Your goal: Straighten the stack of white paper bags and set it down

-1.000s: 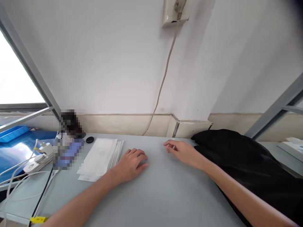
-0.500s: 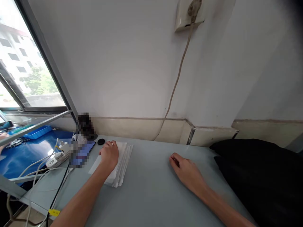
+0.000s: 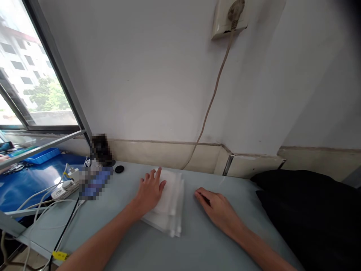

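A stack of whitish, translucent plastic bags lies on the grey table, its sheets slightly fanned at the right side. My left hand rests palm down on the stack's left part, fingers spread, covering some of it. To the right of the bags, and apart from them, my right hand lies on the tabletop. Its fingers are curled in toward the thumb, and nothing shows in them.
Black cloth covers the table's right end. On the left are a round black cap, a blurred phone-like object, a power strip and loose cables. A metal rail borders the blue-topped table.
The bag stack has slid right and toward me with my left hand, whose curled fingers have spread out. My right hand has shifted slightly left.
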### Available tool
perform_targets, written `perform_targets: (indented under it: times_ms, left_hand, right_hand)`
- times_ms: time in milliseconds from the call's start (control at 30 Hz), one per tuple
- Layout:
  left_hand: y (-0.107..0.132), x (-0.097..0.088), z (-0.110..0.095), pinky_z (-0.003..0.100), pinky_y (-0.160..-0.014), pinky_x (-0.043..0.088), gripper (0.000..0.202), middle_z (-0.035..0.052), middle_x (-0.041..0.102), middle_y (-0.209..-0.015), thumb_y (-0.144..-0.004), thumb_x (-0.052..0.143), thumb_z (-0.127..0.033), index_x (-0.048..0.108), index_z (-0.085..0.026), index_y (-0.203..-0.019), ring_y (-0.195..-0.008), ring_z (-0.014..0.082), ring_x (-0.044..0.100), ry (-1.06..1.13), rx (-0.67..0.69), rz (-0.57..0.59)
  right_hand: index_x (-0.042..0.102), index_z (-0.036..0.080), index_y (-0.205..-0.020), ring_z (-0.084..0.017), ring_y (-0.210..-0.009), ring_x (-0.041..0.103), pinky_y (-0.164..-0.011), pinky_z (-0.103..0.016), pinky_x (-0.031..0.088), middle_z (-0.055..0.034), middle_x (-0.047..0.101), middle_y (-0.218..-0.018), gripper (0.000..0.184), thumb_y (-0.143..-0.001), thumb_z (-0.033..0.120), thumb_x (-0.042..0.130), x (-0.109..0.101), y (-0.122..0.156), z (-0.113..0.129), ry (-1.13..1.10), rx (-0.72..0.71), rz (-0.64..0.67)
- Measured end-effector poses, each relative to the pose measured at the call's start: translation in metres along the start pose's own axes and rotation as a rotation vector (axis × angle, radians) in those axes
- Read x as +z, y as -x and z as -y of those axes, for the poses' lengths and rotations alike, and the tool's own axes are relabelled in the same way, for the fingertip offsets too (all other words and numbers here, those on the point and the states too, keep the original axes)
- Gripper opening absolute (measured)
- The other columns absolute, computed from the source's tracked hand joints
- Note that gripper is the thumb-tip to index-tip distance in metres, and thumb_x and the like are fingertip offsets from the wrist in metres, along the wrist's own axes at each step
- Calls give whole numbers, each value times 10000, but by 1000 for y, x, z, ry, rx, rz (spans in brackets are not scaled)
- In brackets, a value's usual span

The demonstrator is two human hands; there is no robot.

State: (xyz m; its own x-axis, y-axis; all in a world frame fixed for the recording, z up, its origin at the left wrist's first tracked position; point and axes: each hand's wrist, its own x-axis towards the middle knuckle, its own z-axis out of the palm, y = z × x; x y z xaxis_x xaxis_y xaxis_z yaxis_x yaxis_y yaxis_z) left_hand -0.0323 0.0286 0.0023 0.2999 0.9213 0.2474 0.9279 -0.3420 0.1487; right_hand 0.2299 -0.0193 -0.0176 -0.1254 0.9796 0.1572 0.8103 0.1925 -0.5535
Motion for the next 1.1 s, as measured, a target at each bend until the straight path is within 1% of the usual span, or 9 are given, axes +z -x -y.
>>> perform_targets:
  times_ms: [100,200,300,433,567,700,933,1033,1100]
  left_hand:
    - [-3,4,-7,486,-989,536,490,148,527,-1464,-1092,355,-386,292,-244,-1558,-1190,287,620,385,72,-38]
    - [-5,13,-10,397,-902,592,424,136,537,-1463,-1075,414,-401,368,-257,-1472,-1096,220,676,678,-46,-39]
    - [-6,20,-9,419,-917,592,379,156,520,-1487,-1057,457,-397,420,-241,-1400,-1137,238,667,742,-170,-87]
    - [-7,19,-5,476,-993,547,464,189,472,-1529,-1013,557,-408,408,-220,-1411,-1236,297,617,815,-250,-83]
    - [-9,11,-10,418,-986,541,529,174,437,-1569,-968,649,-432,422,-243,-1408,-1226,287,631,1148,-419,-65]
    - [-7,6,-20,415,-971,554,555,181,586,-1431,-873,783,-356,481,-212,-1315,-1180,291,664,1468,-584,-24]
    - [-1,2,-31,449,-971,562,518,138,708,-1237,-775,868,-335,575,-194,-1178,-1143,318,680,1530,-384,141]
    - [2,-3,-36,441,-956,569,535,116,689,-1225,-821,828,-377,536,-210,-1237,-1138,296,667,1470,-247,26]
    - [5,-8,-40,417,-937,576,509,101,666,-1215,-888,766,-430,501,-226,-1271,-1123,270,659,1402,-138,-107]
  right_hand:
    - [534,270,-720,-247,-694,622,-666,-344,438,-24,683,-719,500,-1060,541,287,0,-2,-1,-67,-21,-20]
    - [570,269,-735,-266,-766,648,-707,-366,475,-53,716,-796,541,-1056,585,272,1,-4,-2,-96,15,-70]
    - [693,264,-965,-311,-977,679,-852,-421,510,-89,773,-1027,471,-1033,587,356,2,-3,0,-162,51,-124]
    - [702,242,-1229,-338,-1158,668,-994,-472,506,-103,776,-1168,509,-993,602,431,5,-1,4,-315,137,-135]
    - [663,264,-1328,-314,-1220,661,-1033,-464,510,-79,749,-1280,513,-949,584,533,10,-2,3,-517,176,-106]
    - [617,283,-1346,-307,-1257,638,-1049,-489,503,-76,701,-1376,510,-893,516,626,17,-5,-1,-618,144,-126]
    - [559,308,-1400,-302,-1322,587,-1004,-473,542,-88,590,-1496,555,-887,501,646,19,-5,-3,-654,121,-93]
    - [485,284,-1466,-311,-1322,588,-999,-469,552,-118,558,-1523,719,-840,553,715,16,-5,0,-696,155,-146]
    - [560,253,-1371,-302,-1191,671,-943,-443,579,-117,676,-1363,633,-855,591,703,12,-5,6,-776,123,-61]
